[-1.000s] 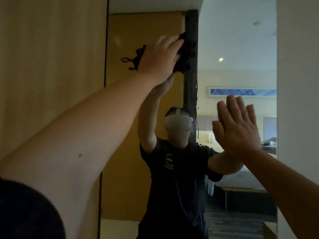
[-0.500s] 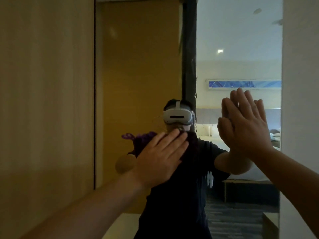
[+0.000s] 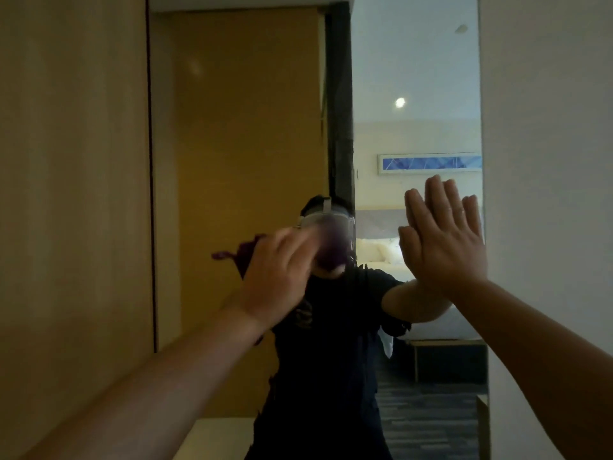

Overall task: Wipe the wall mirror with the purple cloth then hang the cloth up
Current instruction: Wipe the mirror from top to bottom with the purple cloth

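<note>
The tall wall mirror fills the middle of the head view, between a wooden panel and a white wall. My left hand presses the purple cloth flat against the glass at mid height; it is blurred by motion. Cloth ends stick out to the left of my fingers and past my fingertips. My right hand lies flat on the mirror near its right edge, fingers up and together, holding nothing. The glass shows a person's reflection with both arms raised.
A wooden wall panel stands close on the left and a white wall on the right. The mirror reflects a yellow door, a bed and dark patterned carpet. A pale ledge sits below the mirror.
My left hand swept the cloth down from the top of the mirror to mid height, then slightly back up and right. My right hand stayed flat on the glass.
</note>
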### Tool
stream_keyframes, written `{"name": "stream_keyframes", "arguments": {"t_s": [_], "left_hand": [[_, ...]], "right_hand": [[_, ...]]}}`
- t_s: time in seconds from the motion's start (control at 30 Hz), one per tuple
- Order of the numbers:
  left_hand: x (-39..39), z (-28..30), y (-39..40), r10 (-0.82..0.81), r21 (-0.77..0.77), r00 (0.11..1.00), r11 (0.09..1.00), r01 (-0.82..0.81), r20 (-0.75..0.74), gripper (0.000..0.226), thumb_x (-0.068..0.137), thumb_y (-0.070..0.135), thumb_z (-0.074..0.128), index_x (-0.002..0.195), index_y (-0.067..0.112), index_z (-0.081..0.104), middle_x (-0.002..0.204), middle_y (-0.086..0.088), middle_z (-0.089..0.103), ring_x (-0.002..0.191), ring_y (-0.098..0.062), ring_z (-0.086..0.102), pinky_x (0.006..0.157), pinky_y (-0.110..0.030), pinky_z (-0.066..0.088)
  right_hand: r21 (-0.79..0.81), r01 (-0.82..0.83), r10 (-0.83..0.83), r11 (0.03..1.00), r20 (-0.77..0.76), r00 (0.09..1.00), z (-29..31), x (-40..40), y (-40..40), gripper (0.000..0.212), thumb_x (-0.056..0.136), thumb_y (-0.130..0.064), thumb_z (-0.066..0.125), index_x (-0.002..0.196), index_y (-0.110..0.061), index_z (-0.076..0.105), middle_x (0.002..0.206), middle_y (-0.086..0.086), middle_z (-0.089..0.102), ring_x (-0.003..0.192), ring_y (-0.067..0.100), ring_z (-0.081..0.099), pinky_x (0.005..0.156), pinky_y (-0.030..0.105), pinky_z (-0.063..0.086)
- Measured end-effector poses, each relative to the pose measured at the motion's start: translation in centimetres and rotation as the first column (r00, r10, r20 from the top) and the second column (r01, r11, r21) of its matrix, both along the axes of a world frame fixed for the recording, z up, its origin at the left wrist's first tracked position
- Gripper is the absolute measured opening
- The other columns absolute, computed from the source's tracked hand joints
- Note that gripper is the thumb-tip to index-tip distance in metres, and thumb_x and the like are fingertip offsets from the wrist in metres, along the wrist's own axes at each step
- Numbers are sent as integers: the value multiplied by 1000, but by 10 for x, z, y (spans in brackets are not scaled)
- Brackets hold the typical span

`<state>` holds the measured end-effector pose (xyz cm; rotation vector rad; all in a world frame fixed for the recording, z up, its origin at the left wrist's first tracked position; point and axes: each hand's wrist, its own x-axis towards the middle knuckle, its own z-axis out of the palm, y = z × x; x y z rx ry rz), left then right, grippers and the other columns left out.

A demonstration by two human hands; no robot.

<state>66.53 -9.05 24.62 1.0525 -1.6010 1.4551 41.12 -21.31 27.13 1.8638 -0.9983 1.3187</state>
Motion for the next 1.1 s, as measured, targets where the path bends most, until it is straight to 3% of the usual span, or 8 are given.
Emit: {"name": "stream_keyframes", "arguments": {"t_s": [0.07,0.2,0.3,0.47,0.67,0.77,0.97,1.1], "left_hand": [[-14,71,-4,19,-69,999,997,-22,-45,45,91,4,66,134,7,53,131,-12,60,116,-33,52,101,-47,43],[-52,206,-3,73,-53,981,995,-84,-179,43,103,22,35,144,13,46,146,-3,49,136,-28,40,113,-38,27],[-68,244,-21,127,9,976,992,-127,-176,42,106,28,32,147,19,41,154,1,39,144,-22,30,117,-37,21],[-55,176,-40,206,18,972,978,-210,115,46,104,31,40,146,14,43,156,-6,37,146,-25,30,117,-46,23],[-48,-17,-21,164,195,939,954,-229,302,49,101,23,38,148,11,40,157,-11,35,146,-31,29,116,-48,20],[-51,-96,-17,151,283,938,928,-244,314,50,101,28,42,150,17,39,159,-5,34,146,-27,29,114,-45,27],[-52,-109,-13,97,303,963,937,-174,253,42,106,26,32,146,21,45,155,-1,40,141,-25,40,108,-41,35],[-55,-102,-12,30,317,971,942,-106,236,38,103,26,42,139,22,53,149,1,49,131,-22,50,98,-36,39]], "right_hand": [[0,0,0,1000,-5,1000,0,-1,-2,60,104,-52,11,158,-25,8,167,7,-4,153,24,-13,123,52,0],[-5,-2,2,1000,-6,1000,0,0,-3,59,104,-51,13,158,-26,10,167,6,-3,153,23,-13,123,53,0],[-29,-14,14,999,-8,1000,0,-1,-4,59,104,-49,17,158,-23,17,167,9,1,153,25,-9,123,52,0],[-61,-46,45,997,-10,999,-1,-2,-7,58,105,-48,19,157,-22,22,166,10,4,154,26,-6,124,51,-1],[-99,-126,128,987,18,992,-1,-4,-7,55,104,-45,22,153,-20,30,165,10,12,154,27,1,123,52,4],[-87,-123,124,989,10,992,0,-7,-6,55,104,-44,24,152,-20,33,165,11,14,154,26,3,123,53,6],[-58,-37,35,998,-29,999,-1,-9,-3,55,105,-43,19,155,-20,25,165,10,9,154,27,1,123,53,8],[-34,-82,80,996,-48,996,0,-10,-3,55,105,-46,15,155,-23,16,165,7,7,154,25,2,124,50,6]]}}
